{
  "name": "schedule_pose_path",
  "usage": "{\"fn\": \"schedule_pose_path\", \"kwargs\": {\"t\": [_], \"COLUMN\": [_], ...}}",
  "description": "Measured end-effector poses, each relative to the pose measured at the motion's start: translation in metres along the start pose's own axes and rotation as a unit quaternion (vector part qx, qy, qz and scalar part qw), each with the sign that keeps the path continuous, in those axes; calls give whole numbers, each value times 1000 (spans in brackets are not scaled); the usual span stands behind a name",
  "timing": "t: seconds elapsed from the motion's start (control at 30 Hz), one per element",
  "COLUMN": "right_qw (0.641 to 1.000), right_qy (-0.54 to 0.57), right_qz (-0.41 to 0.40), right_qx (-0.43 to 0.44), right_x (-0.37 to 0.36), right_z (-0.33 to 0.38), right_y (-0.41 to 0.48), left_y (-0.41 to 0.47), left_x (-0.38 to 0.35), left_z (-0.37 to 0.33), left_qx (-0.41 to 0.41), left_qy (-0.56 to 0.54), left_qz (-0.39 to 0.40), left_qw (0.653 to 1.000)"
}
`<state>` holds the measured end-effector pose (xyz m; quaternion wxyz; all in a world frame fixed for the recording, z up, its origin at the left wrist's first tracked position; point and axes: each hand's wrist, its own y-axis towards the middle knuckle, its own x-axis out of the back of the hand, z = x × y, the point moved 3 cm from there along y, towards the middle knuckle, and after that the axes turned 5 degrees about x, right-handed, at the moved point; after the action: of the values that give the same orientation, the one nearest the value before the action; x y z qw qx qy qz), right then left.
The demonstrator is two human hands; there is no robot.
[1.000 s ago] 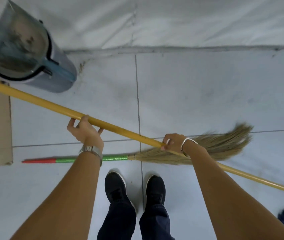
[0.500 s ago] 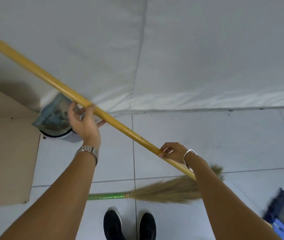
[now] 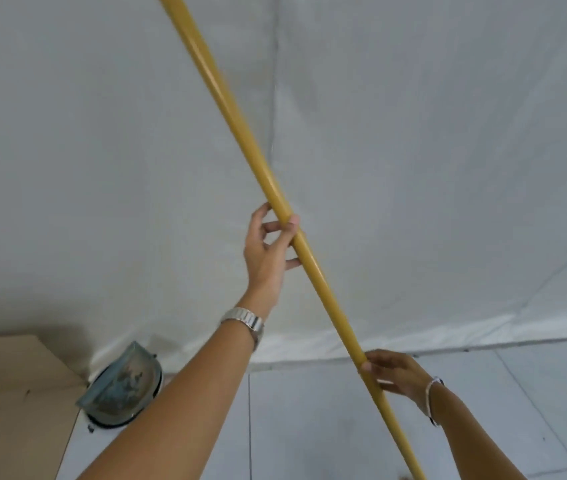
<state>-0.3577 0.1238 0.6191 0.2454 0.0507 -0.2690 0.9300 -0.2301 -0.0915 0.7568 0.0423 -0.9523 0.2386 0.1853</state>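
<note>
A long yellow pole (image 3: pixel 240 123) runs steeply from the top centre down to the bottom right, in front of a white wall. My left hand (image 3: pixel 268 247), with a metal watch on its wrist, grips the pole near its middle, thumb and fingers curled round it. Lower down, my right hand (image 3: pixel 392 375), wearing a thin bracelet, holds the pole just above the floor line. The pole's lower end leaves the frame at the bottom edge, so whatever is fixed to it is hidden.
A grey bin with a blue-green swing lid (image 3: pixel 122 386) stands against the wall at lower left. A brown cardboard sheet (image 3: pixel 8 403) lies beside it. White floor tiles (image 3: pixel 309 427) fill the bottom. The white wall (image 3: pixel 448 168) has a vertical seam.
Both hands have swung the pole up from nearly level to steep. My view has tilted up to the wall; the straw broom on the floor and my shoes have left the frame.
</note>
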Motion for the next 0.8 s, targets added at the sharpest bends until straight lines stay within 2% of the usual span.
{"fn": "schedule_pose_path", "kwargs": {"t": [0.17, 0.37, 0.57, 0.8], "right_qw": [997, 981, 945, 910], "right_qy": [65, 87, 118, 91], "right_qz": [-15, 17, 60, 106], "right_qx": [48, 170, 298, 391], "right_x": [38, 40, -3, -87], "right_z": [62, 156, 244, 331], "right_y": [-66, -136, -181, -203], "left_y": [-23, -66, -112, -147], "left_x": [-86, -150, -133, -59], "left_z": [-99, -247, -378, -484], "left_qx": [-39, -151, -274, -342], "left_qy": [24, 75, 120, 129], "left_qz": [118, 204, 158, 99], "left_qw": [992, 964, 941, 926]}}
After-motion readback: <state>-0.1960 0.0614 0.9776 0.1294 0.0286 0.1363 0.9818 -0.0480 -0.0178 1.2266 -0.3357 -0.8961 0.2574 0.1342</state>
